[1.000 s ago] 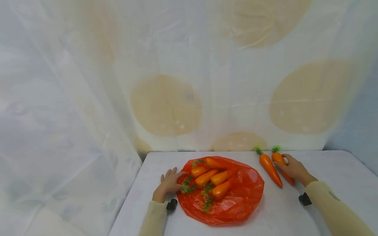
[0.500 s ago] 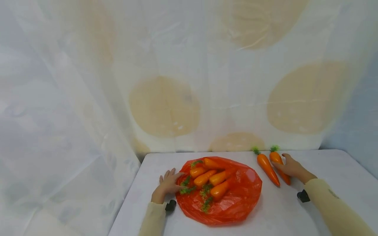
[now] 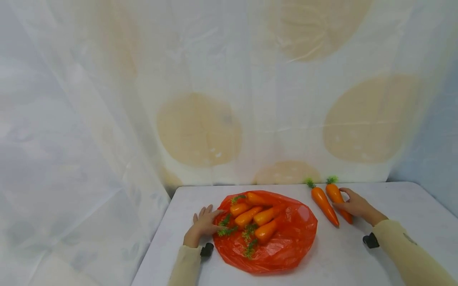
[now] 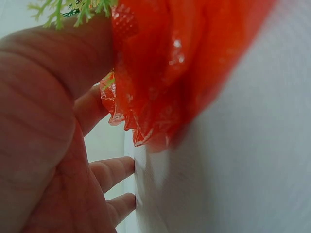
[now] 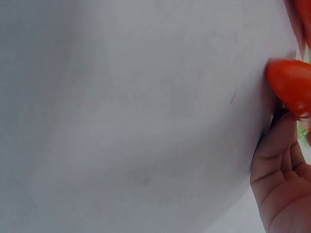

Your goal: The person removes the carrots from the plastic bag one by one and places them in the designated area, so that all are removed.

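My left hand (image 3: 204, 223) rests on the left rim of a red plastic bag (image 3: 293, 250), fingers spread. In the left wrist view its thumb (image 4: 63, 53) lies against the bag beside a green leafy top, while other fingers reach the white surface. Several glossy orange carrots (image 3: 248, 216) with frilly green tops lie on the bag. At the right, one carrot (image 3: 325, 204) lies tilted on the table, with another carrot (image 3: 334, 192) alongside. My right hand (image 3: 356, 204) is at this second carrot, its thumb across the body and its fingers loosely bent. Only the carrot's tip (image 5: 291, 85) shows in the right wrist view.
The white table (image 3: 171, 234) has its back edge against a pale curtain (image 3: 286, 131) with tan round patches. Black wrist cameras sit under both wrists, the left one (image 3: 206, 249) beside the bag and the right one (image 3: 370, 240) above the tabletop.
My right hand has drawn slightly right and back along the carrot, its grip loosened. The carrot stays beside the other one. My left hand and the bag hold their places; the head view shifts slightly.
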A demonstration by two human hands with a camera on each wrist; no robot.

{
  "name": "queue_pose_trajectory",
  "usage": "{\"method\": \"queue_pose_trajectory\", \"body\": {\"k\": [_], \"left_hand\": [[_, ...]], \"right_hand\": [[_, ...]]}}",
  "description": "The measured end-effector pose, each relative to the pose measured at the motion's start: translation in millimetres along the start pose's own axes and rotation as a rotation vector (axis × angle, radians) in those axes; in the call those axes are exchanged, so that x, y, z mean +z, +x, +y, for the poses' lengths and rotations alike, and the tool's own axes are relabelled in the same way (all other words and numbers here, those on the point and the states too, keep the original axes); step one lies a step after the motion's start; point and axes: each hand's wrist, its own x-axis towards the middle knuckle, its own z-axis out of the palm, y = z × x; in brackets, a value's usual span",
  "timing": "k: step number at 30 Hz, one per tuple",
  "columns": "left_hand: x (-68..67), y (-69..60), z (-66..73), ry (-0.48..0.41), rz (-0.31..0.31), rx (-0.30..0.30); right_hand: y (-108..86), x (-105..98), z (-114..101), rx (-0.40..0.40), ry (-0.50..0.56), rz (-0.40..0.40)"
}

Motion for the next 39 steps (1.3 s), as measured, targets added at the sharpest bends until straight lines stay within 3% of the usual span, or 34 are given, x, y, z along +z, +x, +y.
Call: {"method": "queue_pose_trajectory", "body": {"k": [16,24,33,39], "left_hand": [[-1.1,-2.7,3.4,-0.003,0.001,0.004],[-2.4,-4.5,5.7,0.003,0.003,0.002],[-3.8,-5.6,8.5,-0.003,0.007,-0.003],[-0.8,-4.2,4.6,0.012,0.021,0.011]], "right_hand": [[-7.9,-1,-7,0.029,-0.014,0.001],[-4.8,-6,1,0.052,-0.030,-0.013],[-20.7,-20,-3,-0.122,-0.082,0.129],[-28.7,-23,-10,-0.163,-0.044,0.144]]}}
